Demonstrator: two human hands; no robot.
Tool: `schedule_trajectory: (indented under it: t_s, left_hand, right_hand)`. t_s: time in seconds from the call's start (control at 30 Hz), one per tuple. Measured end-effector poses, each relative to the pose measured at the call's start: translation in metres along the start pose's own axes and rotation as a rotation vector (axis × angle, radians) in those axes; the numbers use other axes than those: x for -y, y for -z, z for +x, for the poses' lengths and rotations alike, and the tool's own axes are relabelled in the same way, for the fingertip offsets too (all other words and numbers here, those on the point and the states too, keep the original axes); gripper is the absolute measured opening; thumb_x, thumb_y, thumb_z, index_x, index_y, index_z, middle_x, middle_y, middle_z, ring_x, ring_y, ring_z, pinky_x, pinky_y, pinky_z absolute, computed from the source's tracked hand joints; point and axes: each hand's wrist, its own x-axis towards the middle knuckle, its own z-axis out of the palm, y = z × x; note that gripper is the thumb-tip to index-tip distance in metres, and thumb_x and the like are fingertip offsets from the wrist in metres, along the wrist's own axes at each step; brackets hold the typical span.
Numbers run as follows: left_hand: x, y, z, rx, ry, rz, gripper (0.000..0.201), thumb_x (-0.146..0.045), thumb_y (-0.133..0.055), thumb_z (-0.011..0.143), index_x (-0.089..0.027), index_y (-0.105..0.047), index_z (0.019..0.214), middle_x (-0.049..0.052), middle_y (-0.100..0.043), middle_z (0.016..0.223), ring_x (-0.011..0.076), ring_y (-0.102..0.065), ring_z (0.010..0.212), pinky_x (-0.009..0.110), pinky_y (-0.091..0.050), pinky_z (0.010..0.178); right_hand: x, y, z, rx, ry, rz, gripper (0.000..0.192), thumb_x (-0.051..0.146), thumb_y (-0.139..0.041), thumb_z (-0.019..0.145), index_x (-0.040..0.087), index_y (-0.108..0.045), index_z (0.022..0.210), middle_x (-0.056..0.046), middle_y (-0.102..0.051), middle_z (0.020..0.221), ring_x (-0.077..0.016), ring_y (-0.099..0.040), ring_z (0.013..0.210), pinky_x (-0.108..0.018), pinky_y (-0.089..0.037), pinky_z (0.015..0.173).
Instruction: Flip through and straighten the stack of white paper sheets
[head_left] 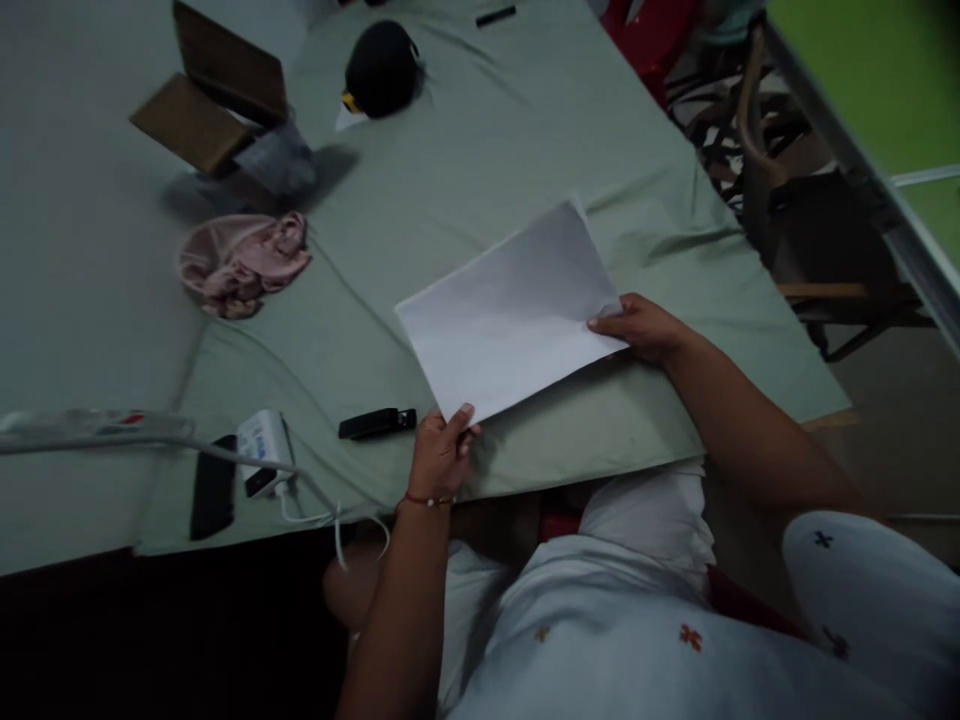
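Note:
White sheets of paper (517, 295), seemingly a thin stack, are held tilted above the cloth-covered table. My left hand (442, 450) pinches their near left corner, thumb on top. At the right edge my right hand (637, 328) grips them, also with the thumb on top and the fingers underneath, mostly hidden. A black stapler (377, 424) lies on the cloth just left of my left hand, not touching it. The sheets' upper face looks blank.
On the table's left are a pink cloth (244, 262), an open cardboard box (217, 110), a white power adapter (264, 450) with cables and a black phone (213, 488). A black rounded object (382, 70) sits farther back. Chairs (817, 220) stand to the right.

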Motion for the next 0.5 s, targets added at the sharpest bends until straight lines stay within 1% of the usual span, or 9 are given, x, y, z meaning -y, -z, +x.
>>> schedule_trajectory:
  t_s: [0.1,0.2,0.37,0.5]
  left_hand:
    - [0.002,0.005,0.003,0.011,0.008,-0.053,0.051,-0.036,-0.094,0.057,-0.017,-0.061,0.092,-0.001,-0.072,0.07,0.0021,-0.046,0.045,0.013,-0.026,0.039]
    - [0.008,0.007,0.005,-0.028,0.015,-0.086,0.049,-0.031,-0.092,0.058,-0.018,-0.059,0.092,0.0,-0.073,0.072,0.0035,-0.051,0.049,0.012,-0.03,0.043]
    - [0.017,0.01,0.004,-0.074,0.026,-0.147,0.051,-0.024,-0.091,0.056,-0.019,-0.057,0.094,-0.006,-0.067,0.068,0.0051,-0.059,0.055,0.012,-0.037,0.049]
    - [0.021,0.015,0.0,-0.045,0.031,-0.114,0.045,-0.023,-0.088,0.063,-0.019,-0.057,0.095,-0.005,-0.066,0.071,0.0062,-0.062,0.059,0.014,-0.042,0.055]
  right_hand:
    - [-0.002,0.0,0.005,-0.01,0.022,0.009,0.03,0.033,-0.093,0.065,0.02,-0.067,0.07,0.0,-0.062,0.059,-0.0128,-0.054,0.048,-0.025,-0.043,0.037]
    - [-0.003,0.0,0.005,0.022,-0.001,-0.038,0.032,0.038,-0.092,0.067,0.02,-0.067,0.073,-0.002,-0.062,0.056,-0.0142,-0.055,0.045,-0.025,-0.039,0.033]
    - [-0.004,-0.002,0.003,0.047,-0.012,-0.087,0.038,0.046,-0.093,0.067,0.021,-0.065,0.071,-0.004,-0.063,0.054,-0.0156,-0.057,0.045,-0.025,-0.037,0.032]
    - [-0.006,-0.004,0.004,0.043,-0.032,-0.081,0.039,0.048,-0.093,0.068,0.021,-0.066,0.073,-0.004,-0.064,0.056,-0.0153,-0.056,0.045,-0.025,-0.036,0.032]
